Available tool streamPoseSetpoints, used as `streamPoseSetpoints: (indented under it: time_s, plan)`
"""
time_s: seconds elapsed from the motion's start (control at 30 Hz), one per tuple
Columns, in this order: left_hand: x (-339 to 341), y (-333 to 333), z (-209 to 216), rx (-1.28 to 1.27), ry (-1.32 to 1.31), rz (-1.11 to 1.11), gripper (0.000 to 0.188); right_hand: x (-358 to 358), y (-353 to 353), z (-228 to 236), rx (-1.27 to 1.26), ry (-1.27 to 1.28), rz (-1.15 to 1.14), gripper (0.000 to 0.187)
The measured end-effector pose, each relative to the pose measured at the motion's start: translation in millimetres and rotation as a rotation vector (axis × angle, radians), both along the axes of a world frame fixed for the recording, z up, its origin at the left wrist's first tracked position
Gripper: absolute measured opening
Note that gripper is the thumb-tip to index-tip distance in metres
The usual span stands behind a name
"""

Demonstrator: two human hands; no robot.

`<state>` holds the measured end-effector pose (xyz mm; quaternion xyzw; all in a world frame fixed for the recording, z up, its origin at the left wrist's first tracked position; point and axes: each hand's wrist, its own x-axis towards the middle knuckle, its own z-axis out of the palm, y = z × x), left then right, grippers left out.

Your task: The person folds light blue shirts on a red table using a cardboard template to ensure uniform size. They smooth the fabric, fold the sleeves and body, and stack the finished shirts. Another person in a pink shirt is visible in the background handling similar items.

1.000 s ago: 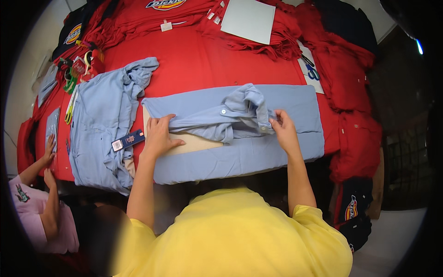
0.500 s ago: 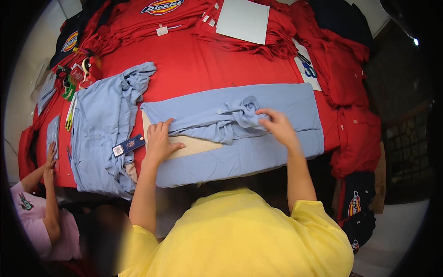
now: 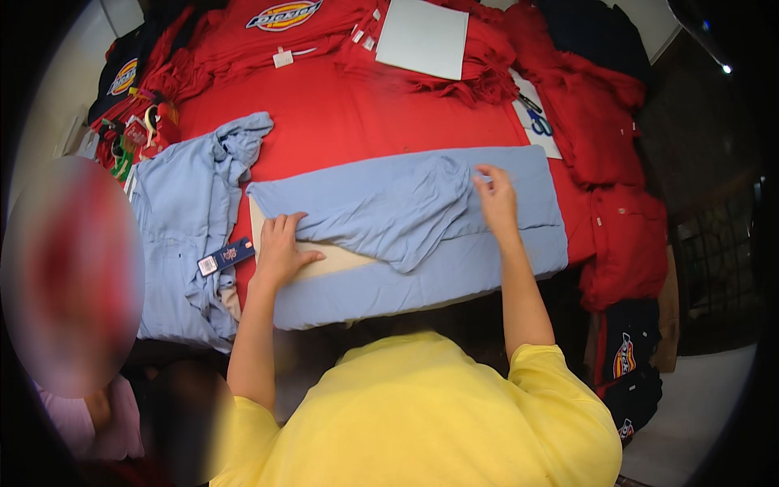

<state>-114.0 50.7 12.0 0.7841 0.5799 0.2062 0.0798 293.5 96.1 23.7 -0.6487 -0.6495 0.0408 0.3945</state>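
Observation:
A light blue shirt (image 3: 519, 187) lies folded along the near edge of the table, with a stiff beige board (image 3: 337, 260) showing at its left. One sleeve (image 3: 406, 203) is spread slantwise over it, wrinkled. My left hand (image 3: 280, 252) rests at the left end of the sleeve and the board, fingers stretched and thumb apart. At the sleeve's right end is my right hand (image 3: 497, 195), thumb and forefinger apart beside the fabric's edge, holding nothing I can see. Left of this shirt lies a second light blue shirt (image 3: 182, 235) with a dark blue tag (image 3: 225, 256).
Red cloth (image 3: 349, 122) covers the table. Stacked red garments (image 3: 479, 49) with a white sheet (image 3: 422, 39) on top lie at the back. Blue scissors (image 3: 538, 122) lie on paper at the right. Tape rolls (image 3: 151, 118) stand back left. A person in pink (image 3: 122, 414) is at the left.
The bunched sleeve is now spread out flatter. My right hand has let go of it and shifted slightly right and up. My left hand stays put. The person at the left has leaned in.

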Motion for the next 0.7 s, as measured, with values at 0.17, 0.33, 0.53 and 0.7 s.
streamPoseSetpoints:
  time_s: [0.17, 0.33, 0.53, 0.7]
  plan:
    - [0, -6, -4, 0.045, -0.008, 0.005, 0.082, -37, -39, -34, -0.028, -0.385, 0.058, 0.031]
    - [-5, -7, -10, 0.106, -0.026, 0.018, 0.081, -68, -111, 4, -0.765, 0.078, 0.505, 0.039]
    - [-23, 2, 5, -0.194, -0.289, -0.015, 0.073, -96, -165, -65, -1.396, -0.123, 0.673, 0.064]
    - [-54, 21, 18, -0.646, -0.564, -0.027, 0.061, -143, -163, -131, -1.448, 0.595, 0.528, 0.078]
